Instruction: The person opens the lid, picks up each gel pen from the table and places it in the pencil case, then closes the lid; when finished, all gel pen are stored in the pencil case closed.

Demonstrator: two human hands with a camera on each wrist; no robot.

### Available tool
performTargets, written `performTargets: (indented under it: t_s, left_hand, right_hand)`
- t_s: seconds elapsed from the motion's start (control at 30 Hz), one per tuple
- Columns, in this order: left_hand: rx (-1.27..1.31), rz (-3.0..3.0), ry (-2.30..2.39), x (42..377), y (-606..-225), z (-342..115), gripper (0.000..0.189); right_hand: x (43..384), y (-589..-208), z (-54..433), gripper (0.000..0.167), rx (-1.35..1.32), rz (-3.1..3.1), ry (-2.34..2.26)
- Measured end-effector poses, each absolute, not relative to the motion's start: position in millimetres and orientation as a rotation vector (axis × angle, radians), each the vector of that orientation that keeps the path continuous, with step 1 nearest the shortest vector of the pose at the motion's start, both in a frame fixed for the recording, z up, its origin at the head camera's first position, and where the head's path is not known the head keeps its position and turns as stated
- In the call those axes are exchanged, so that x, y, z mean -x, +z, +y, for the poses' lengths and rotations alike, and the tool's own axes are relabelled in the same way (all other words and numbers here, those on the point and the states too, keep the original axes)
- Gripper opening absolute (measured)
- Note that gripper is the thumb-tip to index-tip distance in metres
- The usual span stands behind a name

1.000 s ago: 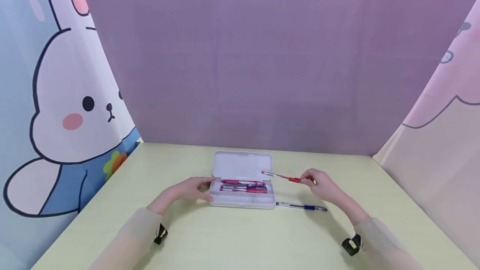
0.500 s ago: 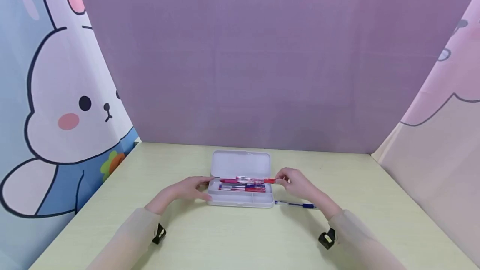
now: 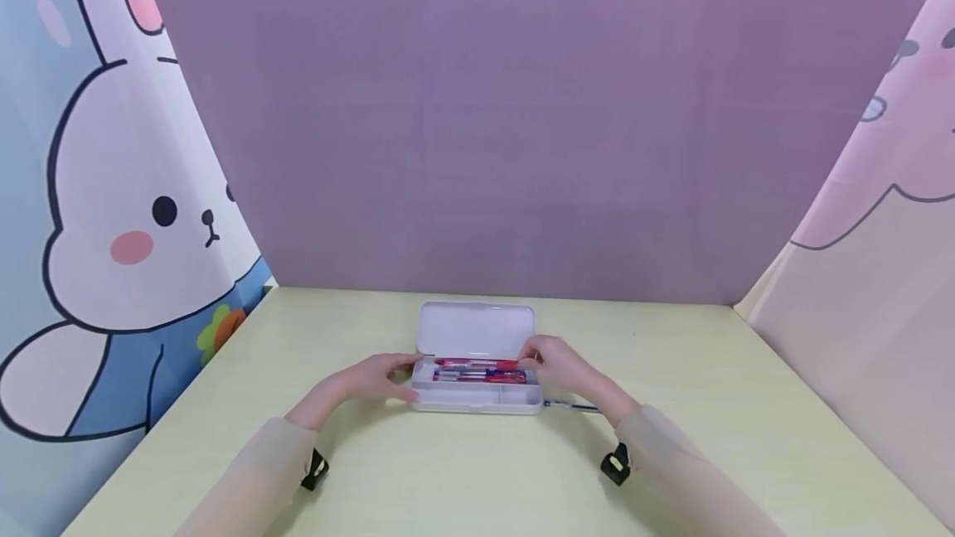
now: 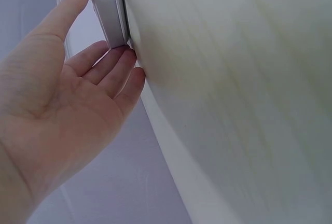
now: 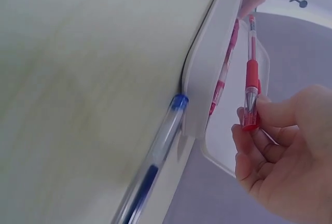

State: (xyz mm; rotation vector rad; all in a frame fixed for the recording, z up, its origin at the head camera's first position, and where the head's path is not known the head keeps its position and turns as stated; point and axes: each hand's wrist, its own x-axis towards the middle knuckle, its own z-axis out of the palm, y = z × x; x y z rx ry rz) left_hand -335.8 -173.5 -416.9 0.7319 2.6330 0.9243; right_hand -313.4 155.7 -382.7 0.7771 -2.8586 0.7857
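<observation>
A white pencil case [image 3: 455, 406] lies on the table with its lid [image 3: 477, 330] raised at the back. My left hand [image 3: 376, 377] grips its left end; in the left wrist view the thumb is on one side and the fingertips meet the end wall [image 4: 110, 11]. My right hand [image 3: 559, 365] pinches a red gel pen [image 5: 252, 73] by its capped end, above the case's back compartment. Inside that compartment lie several pens, among them a pink-red one [image 5: 224, 73]. A blue gel pen [image 5: 150, 167] rests on the table at the case's right end, partly behind my right forearm in the head view.
The pale wooden table [image 3: 448, 479] stretches around the case. A purple cloth [image 3: 477, 123] hangs behind it, with printed curtains at the left [image 3: 134, 189] and right [image 3: 858, 272]. The front of the case has two narrow compartments.
My right hand has moved left with the red gel pen, from right of the case to over its back compartment. The pen is now level with it. My left hand keeps its place.
</observation>
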Motion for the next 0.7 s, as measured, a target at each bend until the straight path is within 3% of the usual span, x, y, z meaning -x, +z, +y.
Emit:
performTargets:
  t_s: [0.7]
  left_hand:
    - [-0.738,2.636,0.914,334,-415,-173,0.078]
  right_hand:
    - [321,-397,137,0.006,-0.728,-2.924,0.761]
